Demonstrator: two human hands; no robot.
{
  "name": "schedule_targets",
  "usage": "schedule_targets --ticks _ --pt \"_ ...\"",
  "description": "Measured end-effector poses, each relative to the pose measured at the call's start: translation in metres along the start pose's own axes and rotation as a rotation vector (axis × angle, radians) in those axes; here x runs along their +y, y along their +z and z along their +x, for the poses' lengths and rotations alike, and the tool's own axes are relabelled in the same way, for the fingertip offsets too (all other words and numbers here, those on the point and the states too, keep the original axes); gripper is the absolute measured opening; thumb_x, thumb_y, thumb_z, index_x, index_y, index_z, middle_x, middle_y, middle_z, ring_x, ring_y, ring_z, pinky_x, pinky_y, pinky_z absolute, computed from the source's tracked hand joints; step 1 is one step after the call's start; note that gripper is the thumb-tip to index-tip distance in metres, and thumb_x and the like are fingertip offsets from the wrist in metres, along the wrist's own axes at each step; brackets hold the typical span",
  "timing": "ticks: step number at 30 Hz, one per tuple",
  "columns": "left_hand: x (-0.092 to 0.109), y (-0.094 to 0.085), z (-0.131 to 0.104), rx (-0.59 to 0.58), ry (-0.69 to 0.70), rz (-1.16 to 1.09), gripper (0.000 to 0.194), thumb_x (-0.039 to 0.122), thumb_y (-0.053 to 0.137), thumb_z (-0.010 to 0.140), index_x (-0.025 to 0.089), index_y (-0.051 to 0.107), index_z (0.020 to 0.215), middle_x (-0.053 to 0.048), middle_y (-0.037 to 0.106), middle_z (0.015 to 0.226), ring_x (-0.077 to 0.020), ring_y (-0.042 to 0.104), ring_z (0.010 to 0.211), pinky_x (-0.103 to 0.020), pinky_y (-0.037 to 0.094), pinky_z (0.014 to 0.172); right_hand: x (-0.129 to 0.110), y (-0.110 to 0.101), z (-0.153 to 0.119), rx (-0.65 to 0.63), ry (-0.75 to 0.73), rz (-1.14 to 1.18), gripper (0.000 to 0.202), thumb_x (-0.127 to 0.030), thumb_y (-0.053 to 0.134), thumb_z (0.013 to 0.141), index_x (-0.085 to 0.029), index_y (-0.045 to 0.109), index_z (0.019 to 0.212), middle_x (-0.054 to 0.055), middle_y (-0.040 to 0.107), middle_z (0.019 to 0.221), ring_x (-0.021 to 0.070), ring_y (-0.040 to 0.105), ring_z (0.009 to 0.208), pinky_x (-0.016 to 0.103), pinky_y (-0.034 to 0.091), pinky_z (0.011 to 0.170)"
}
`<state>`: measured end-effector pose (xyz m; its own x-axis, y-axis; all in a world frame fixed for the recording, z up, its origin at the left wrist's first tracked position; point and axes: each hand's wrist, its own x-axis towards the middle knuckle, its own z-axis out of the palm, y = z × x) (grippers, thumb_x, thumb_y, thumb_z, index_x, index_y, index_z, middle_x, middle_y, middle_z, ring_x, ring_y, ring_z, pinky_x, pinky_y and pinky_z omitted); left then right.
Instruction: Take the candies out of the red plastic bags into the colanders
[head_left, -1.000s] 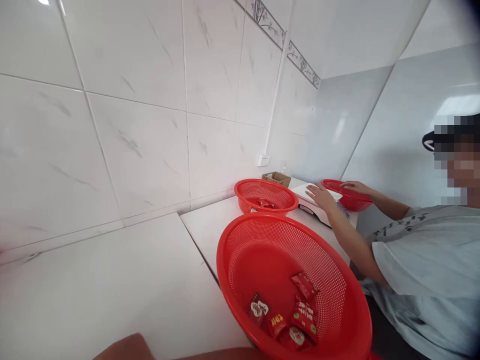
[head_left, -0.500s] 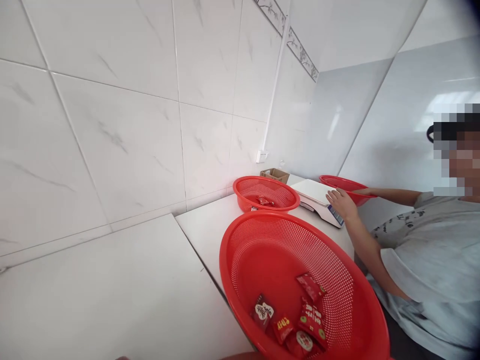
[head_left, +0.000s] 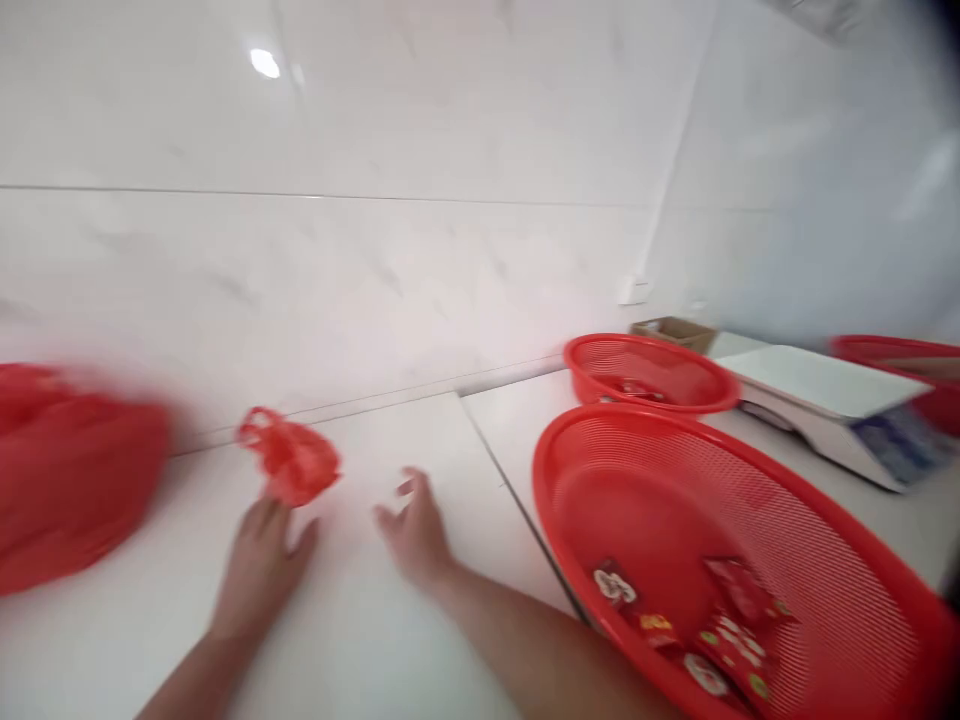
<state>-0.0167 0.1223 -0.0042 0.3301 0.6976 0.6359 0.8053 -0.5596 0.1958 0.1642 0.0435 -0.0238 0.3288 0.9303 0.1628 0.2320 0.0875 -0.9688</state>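
My left hand [head_left: 262,560] is over the white table [head_left: 360,640], its fingertips at the lower edge of a crumpled red plastic bag [head_left: 300,462]; blur hides whether they grip it. My right hand [head_left: 416,530] is to the right of that bag, fingers apart and curved, with nothing in it. A large red basket [head_left: 645,490] stands at the right, holding several small snack packets [head_left: 739,640] in red and dark wrappers. My right forearm passes by its near left side.
A big red bag [head_left: 67,470] lies at the far left, blurred. Behind the large basket are a smaller red basket [head_left: 652,350], a cardboard box [head_left: 675,332] and a white scale [head_left: 832,385]. Another red basket [head_left: 900,350] stands at the far right.
The view has swung left, so the baskets and scale appear farther right. Both my hands and the red bags have come into view. The other person is no longer clearly seen.
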Motion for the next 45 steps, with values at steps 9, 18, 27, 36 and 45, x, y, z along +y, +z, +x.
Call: schedule_targets --ticks 9,18,27,36,45 --pt "0.06 -0.009 -0.054 -0.185 0.324 -0.009 0.037 0.015 0.047 0.083 0.019 0.058 0.118 -0.012 0.048 0.138 -0.0299 0.042 0.129 -0.048 0.044 0.1 -0.003 -0.03 0.011 -0.239 -0.117 0.296 0.047 -0.036 0.054 0.082 -0.028 0.044 0.127 0.005 0.058 0.115 0.0181 0.059 0.093 0.031 0.047 0.079" --pt "0.055 -0.02 -0.065 -0.104 -0.344 -0.401 0.033 0.027 0.046 0.087 0.029 0.054 0.119 -0.007 0.058 0.124 -0.0239 0.056 0.113 -0.04 0.052 0.086 0.0 -0.034 0.016 -0.2 -0.004 0.231 0.021 -0.016 0.045 0.064 -0.022 0.053 0.083 -0.001 0.06 0.077 0.0156 0.056 0.07 0.026 0.044 0.061" --pt "0.06 -0.031 -0.057 -0.095 -0.667 -1.023 0.076 0.046 0.062 0.077 0.026 0.025 0.141 -0.015 0.053 0.129 -0.0187 0.063 0.083 -0.025 0.048 0.055 -0.005 -0.025 0.001 -0.448 -0.093 0.272 0.016 -0.017 0.045 0.066 -0.021 0.056 0.077 -0.002 0.06 0.073 0.014 0.056 0.065 0.026 0.044 0.06" --pt "0.025 -0.026 -0.06 0.251 -0.846 -1.106 0.026 0.032 0.069 0.067 0.016 0.061 0.085 -0.002 0.064 0.078 -0.015 0.059 0.07 -0.028 0.048 0.067 0.006 -0.056 0.029 0.167 -0.047 0.036 0.018 -0.021 0.052 0.062 -0.02 0.056 0.08 0.006 0.059 0.099 0.0199 0.056 0.087 0.029 0.045 0.07" --pt "0.027 -0.039 -0.057 0.448 -0.888 -0.879 0.024 0.028 0.061 0.072 0.018 0.06 0.094 -0.004 0.066 0.088 -0.0164 0.061 0.077 -0.029 0.049 0.068 0.003 -0.066 0.03 0.241 0.012 0.011 0.029 -0.05 0.053 0.079 -0.021 0.051 0.075 -0.001 0.054 0.067 0.0142 0.046 0.058 0.027 0.037 0.055"
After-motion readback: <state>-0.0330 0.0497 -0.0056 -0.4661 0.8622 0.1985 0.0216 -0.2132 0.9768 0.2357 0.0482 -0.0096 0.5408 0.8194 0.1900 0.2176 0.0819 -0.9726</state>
